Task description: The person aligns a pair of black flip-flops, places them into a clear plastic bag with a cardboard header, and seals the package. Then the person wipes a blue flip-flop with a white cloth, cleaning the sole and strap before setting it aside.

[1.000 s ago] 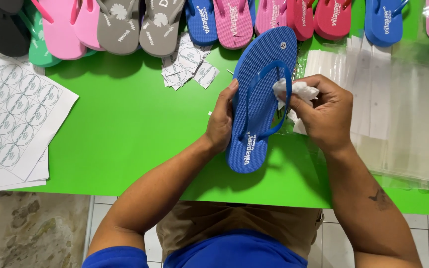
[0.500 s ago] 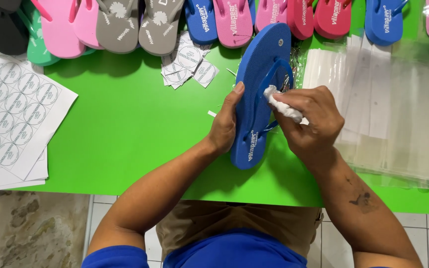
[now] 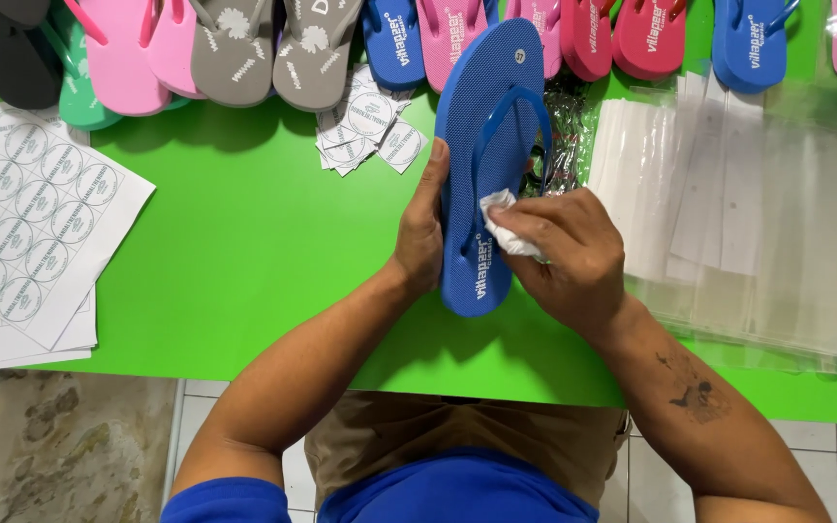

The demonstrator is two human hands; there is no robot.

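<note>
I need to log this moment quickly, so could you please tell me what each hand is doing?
Left hand: closed on the edge of the blue rubber flip-flop.
Right hand: closed on a crumpled white cloth, pressed to the sole.

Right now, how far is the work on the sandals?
Done: cannot tell. In hand: the left hand steadies the blue sandal on the green table while the right hand presses a white cloth on it. Left: a row of sandals lies untouched along the far edge.
</note>
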